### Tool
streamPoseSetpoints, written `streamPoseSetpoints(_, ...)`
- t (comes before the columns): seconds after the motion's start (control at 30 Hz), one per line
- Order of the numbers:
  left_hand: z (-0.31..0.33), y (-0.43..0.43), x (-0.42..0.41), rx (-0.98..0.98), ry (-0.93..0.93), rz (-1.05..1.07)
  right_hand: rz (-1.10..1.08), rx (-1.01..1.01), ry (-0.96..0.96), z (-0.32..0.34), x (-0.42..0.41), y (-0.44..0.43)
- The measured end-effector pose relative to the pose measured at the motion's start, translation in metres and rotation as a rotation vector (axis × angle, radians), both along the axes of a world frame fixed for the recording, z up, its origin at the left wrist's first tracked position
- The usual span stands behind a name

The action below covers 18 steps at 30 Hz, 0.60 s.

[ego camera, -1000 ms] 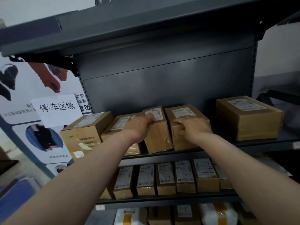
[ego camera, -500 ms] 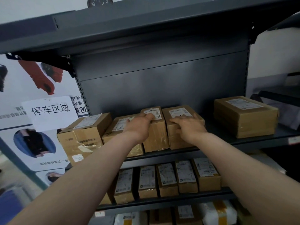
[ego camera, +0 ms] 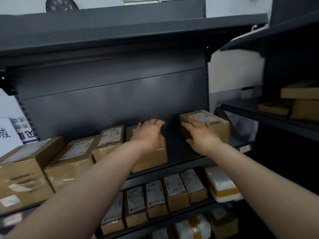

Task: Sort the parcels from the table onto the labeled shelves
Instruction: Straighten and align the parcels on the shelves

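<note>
- The left hand is laid on top of the middle parcel, fingers spread and only slightly arched; nothing is gripped; the parcel is probably being steadied against the row of parcels that runs to the left edge of the shelf.
- The right hand is rested with nearly straight fingers on the top and left face of the end parcel, near the shelf's right edge; no grasp is closed round it; a sideways slide seems intended.
- A bare stretch of shelf is left between the two parcels; room for closing up is judged to exist.
- Below, small parcels and a white foam parcel are stored; headroom is limited by the upper shelf; a neighbouring rack is set close beside the right edge.
</note>
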<state>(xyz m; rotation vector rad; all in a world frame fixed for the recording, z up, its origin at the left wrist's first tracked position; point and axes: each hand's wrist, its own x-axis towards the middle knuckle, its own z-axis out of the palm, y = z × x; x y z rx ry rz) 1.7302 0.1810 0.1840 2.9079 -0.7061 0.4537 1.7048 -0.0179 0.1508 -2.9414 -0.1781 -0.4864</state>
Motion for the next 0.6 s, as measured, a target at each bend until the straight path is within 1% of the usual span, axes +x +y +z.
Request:
streamPoseSetpoints(0.07, -0.004, -0.027, 0.003, 0.031, 0.016, -0.005, -0.065, -0.055, 0.042, 0.001, 0.002, -0.031)
streamPoseSetpoints(0.13, -0.007, -0.049, 0.008, 0.072, 0.038, 0.039, -0.113, -0.084, 0.085, 0.000, 0.007, -0.058)
streamPoseSetpoints(0.23, -0.010, -0.065, 0.012, 0.102, 0.147, 0.163, -0.115, -0.041, 0.160, -0.003, 0.016, -0.085)
streamPoseSetpoints(0.33, -0.012, -0.060, 0.013, 0.160, 0.237, 0.257, -0.059, 0.041, 0.161, -0.003, 0.025, -0.095)
streamPoseSetpoints(0.47, -0.006, -0.046, 0.008, 0.240, 0.163, 0.290, 0.043, 0.094, 0.114, -0.003, 0.031, -0.088)
streamPoseSetpoints(0.53, -0.004, -0.044, 0.007, 0.213, 0.142, 0.293, 0.104, 0.101, 0.085, -0.007, 0.034, -0.074)
streamPoseSetpoints(0.6, -0.003, -0.043, 0.008, 0.147, 0.151, 0.303, 0.152, 0.117, 0.065, -0.010, 0.036, -0.060)
